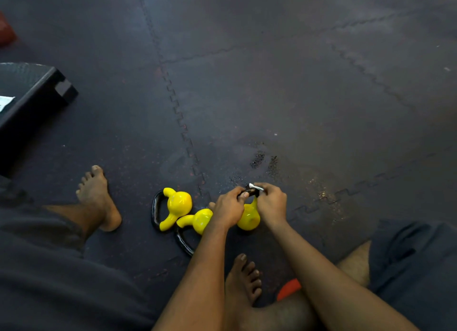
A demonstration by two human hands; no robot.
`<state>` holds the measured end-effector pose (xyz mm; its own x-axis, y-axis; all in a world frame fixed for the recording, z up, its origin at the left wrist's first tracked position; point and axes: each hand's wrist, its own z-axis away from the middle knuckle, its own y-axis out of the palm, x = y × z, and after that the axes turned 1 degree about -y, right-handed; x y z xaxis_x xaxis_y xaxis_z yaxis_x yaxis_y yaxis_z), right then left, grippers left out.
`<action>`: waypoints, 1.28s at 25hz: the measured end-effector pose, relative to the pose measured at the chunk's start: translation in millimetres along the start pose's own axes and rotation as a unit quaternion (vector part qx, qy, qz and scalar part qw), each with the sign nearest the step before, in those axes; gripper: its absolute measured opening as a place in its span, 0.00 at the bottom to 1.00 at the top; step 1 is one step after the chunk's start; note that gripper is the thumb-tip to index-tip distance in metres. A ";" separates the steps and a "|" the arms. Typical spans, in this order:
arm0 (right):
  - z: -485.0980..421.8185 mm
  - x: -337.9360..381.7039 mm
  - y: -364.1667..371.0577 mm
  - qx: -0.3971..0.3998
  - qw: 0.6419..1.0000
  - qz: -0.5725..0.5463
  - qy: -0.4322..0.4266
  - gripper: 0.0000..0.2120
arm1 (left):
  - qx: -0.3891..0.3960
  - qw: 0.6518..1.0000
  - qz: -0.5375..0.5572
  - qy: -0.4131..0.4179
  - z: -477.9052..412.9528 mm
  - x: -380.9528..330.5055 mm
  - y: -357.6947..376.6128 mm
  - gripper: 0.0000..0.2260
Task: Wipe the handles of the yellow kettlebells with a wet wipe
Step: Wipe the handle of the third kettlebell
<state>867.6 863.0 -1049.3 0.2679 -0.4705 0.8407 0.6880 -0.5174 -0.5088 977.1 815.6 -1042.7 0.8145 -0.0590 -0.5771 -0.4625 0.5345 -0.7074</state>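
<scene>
Three yellow kettlebells with black handles lie on the dark floor mat in front of me. The right kettlebell (249, 218) stands upright, and my left hand (228, 208) grips its black handle (252, 192) from the left. My right hand (270, 203) pinches a white wet wipe (256, 187) against the top of that handle. The left kettlebell (178, 204) lies on its side with its handle (155, 212) pointing left. On its side too lies the middle kettlebell (200, 219), partly hidden by my left forearm, its handle (183, 244) pointing toward me.
My bare left foot (99, 197) rests left of the kettlebells and my right foot (243, 278) lies below them. A black step platform (32, 93) stands at the left edge. An orange object (288, 288) shows beside my right leg. Wet patches mark the mat (264, 160).
</scene>
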 end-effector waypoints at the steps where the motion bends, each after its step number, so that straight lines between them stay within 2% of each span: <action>1: 5.8 0.5 -1.0 0.008 0.999 0.014 -0.048 0.19 | 0.003 1.000 0.001 0.001 0.3 -1.1 0.1 0.12; 3: 12.5 -4.9 -0.7 0.016 0.995 0.017 -0.098 0.21 | 0.007 1.000 0.001 0.002 2.0 -3.5 0.2 0.12; 6: 9.9 -9.6 -2.8 -0.002 0.997 0.033 -0.075 0.20 | 0.005 1.000 -0.009 0.006 5.4 -3.6 2.2 0.13; 9: 18.7 -11.4 -7.2 0.022 0.993 0.025 -0.109 0.22 | 0.003 1.000 0.005 0.004 6.6 -3.8 2.0 0.12; 12: 27.6 -17.4 -9.0 -0.012 0.996 0.041 -0.084 0.21 | -0.002 1.000 0.001 0.002 8.7 -3.5 2.2 0.12; 15: 34.4 -22.6 0.6 0.004 0.994 -0.014 -0.109 0.20 | -0.008 1.000 0.015 -0.007 7.5 -1.7 3.8 0.12; 19: 42.8 -21.7 7.6 -0.021 0.999 -0.038 -0.024 0.15 | -0.010 1.000 0.020 -0.014 6.7 0.9 2.9 0.12; 22: 54.7 -18.1 14.9 -0.006 0.997 -0.059 -0.041 0.15 | -0.019 0.999 0.040 -0.022 5.1 4.5 3.0 0.12; 26: 54.0 -17.0 24.2 -0.013 0.996 -0.092 -0.003 0.17 | -0.023 0.999 0.041 -0.012 5.4 5.4 2.2 0.11; 30: 50.7 -15.9 26.1 -0.054 0.996 -0.052 -0.039 0.17 | -0.023 0.999 0.033 -0.012 2.5 7.4 3.4 0.11; 32: 47.4 -17.7 26.6 -0.044 0.996 -0.042 -0.066 0.18 | -0.023 0.999 0.031 -0.013 0.3 7.5 4.0 0.12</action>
<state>913.1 891.5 -1069.0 0.3023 -0.3276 0.8951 0.6518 -0.6141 -0.4449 981.5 817.5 -1049.7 0.7928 -0.0043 -0.6095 -0.5270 0.4976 -0.6889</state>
